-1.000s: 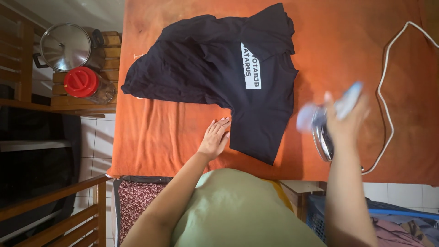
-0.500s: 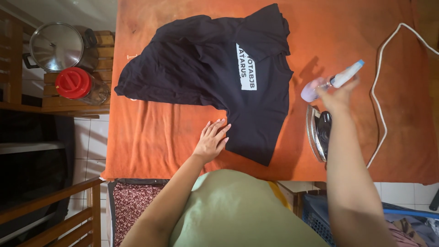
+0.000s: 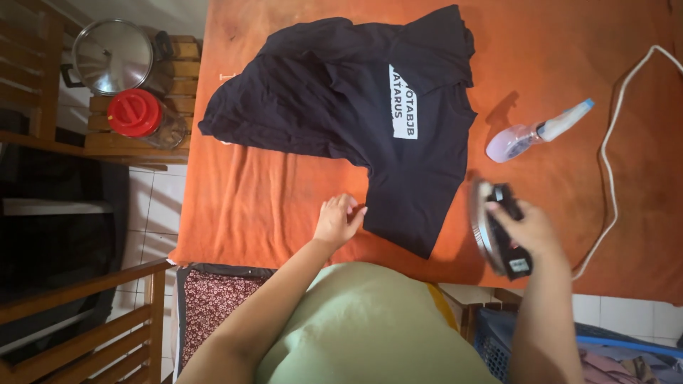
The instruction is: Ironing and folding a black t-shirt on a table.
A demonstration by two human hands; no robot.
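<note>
Your right hand (image 3: 530, 227) is wrapped around the handle of the clothes iron (image 3: 498, 231), fingers curled tight on it, with the iron tipped up on its heel so the shiny soleplate faces left toward the shirt. Your left hand (image 3: 338, 220) lies flat and spread on the orange cloth (image 3: 270, 192) covering the table, fingertips touching the near edge of the black T-shirt (image 3: 370, 107), pinching nothing.

From the iron, the T-shirt lies just to the left and away from you; its nearest part, the lower flap by the white printed patch (image 3: 403, 102), sits just beside the soleplate. The shirt's long axis runs slantwise, from that near flap up and left toward the far corner of the table. Your right hand is the nearer one to that flap; your left hand pins the fabric on its other side.

A pale spray bottle (image 3: 533, 131) lies on its side beyond the iron, apart from the shirt. The white cord (image 3: 612, 163) loops along the right, clear of the garment. Off the table's left edge, a lidded steel pot (image 3: 114, 57) and a red-capped jar (image 3: 139, 115) stand on a wooden shelf.
</note>
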